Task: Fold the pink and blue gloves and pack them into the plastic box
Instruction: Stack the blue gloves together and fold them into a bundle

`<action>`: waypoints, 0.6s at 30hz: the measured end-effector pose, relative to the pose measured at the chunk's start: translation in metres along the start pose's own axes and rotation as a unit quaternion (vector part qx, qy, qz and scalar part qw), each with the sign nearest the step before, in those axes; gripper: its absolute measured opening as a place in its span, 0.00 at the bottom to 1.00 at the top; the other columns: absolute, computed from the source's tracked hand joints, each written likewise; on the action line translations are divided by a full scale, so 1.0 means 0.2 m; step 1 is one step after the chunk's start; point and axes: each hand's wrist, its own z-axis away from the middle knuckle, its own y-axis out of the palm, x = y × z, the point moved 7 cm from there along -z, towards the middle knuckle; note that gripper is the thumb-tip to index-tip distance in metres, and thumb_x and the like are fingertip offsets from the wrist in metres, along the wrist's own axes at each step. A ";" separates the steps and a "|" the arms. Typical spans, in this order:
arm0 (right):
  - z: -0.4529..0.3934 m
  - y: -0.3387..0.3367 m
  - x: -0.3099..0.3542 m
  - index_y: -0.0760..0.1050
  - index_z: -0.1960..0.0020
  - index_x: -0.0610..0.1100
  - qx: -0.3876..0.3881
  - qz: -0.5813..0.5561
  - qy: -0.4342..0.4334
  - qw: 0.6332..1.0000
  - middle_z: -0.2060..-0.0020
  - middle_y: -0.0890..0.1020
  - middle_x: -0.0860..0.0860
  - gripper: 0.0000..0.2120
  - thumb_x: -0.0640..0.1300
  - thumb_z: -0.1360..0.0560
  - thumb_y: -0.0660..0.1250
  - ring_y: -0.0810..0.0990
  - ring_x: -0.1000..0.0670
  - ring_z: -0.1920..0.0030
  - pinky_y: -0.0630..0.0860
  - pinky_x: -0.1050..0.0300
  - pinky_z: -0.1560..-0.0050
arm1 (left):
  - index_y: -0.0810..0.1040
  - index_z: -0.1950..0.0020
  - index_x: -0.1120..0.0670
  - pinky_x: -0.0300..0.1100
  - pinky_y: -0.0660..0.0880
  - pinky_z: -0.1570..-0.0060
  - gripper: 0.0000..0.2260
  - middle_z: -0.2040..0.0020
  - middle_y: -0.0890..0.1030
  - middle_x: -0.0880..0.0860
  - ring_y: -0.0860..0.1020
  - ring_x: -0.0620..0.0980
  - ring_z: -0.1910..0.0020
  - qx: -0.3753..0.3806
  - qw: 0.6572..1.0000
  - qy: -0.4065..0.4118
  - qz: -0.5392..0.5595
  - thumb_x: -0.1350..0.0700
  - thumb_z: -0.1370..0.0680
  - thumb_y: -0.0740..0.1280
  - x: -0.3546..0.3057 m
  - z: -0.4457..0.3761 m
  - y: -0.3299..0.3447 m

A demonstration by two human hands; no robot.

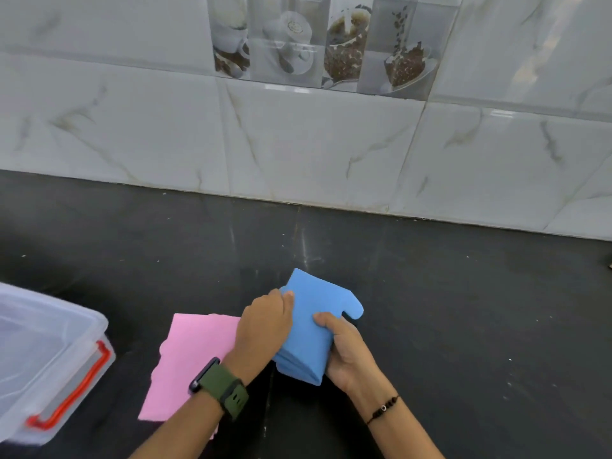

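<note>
A blue glove (311, 313) is folded over on itself on the black counter, its thumb tab sticking out to the right. My left hand (265, 329) grips its left edge with curled fingers. Gripping the right side is my right hand (344, 352), thumb on top of the fabric. A pink glove (188, 362) lies flat to the left, partly under my left wrist and forearm. The clear plastic box (96, 326) with a red latch stands at the left edge of the view, its lid on.
The black counter (447, 309) runs back to a marble-tiled wall (314, 144). A small dark object shows at the far right edge (609, 260).
</note>
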 end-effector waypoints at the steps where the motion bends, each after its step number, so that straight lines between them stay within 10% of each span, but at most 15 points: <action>1: 0.01 0.05 -0.01 0.76 0.42 0.39 0.021 0.010 0.005 1.000 0.49 0.84 0.41 0.16 0.34 0.29 0.66 0.83 0.40 0.50 0.81 0.44 0.53 | 0.66 0.59 0.57 0.48 0.71 0.52 0.15 0.54 0.80 0.59 0.77 0.60 0.52 -0.024 1.000 -0.009 0.004 0.50 0.18 0.50 0.03 0.03 -0.05; 8: 0.01 0.25 -0.20 0.78 0.44 0.40 0.103 0.013 0.077 0.992 0.49 0.84 0.41 0.16 0.36 0.31 0.66 0.83 0.41 0.52 0.80 0.46 0.53 | 0.64 0.60 0.55 0.43 0.64 0.62 0.14 0.62 0.72 0.52 0.70 0.53 0.63 -0.154 0.987 -0.051 -0.018 0.49 0.19 0.50 0.21 0.20 -0.27; 18: 0.00 0.05 -0.21 0.78 0.44 0.37 0.069 0.131 0.085 0.985 0.48 0.84 0.40 0.14 0.38 0.29 0.64 0.82 0.40 0.48 0.79 0.46 0.49 | 0.73 0.45 0.58 0.44 0.68 0.52 0.17 0.48 0.79 0.54 0.76 0.55 0.49 -0.065 0.993 -0.100 0.020 0.50 0.18 0.48 0.25 0.28 0.00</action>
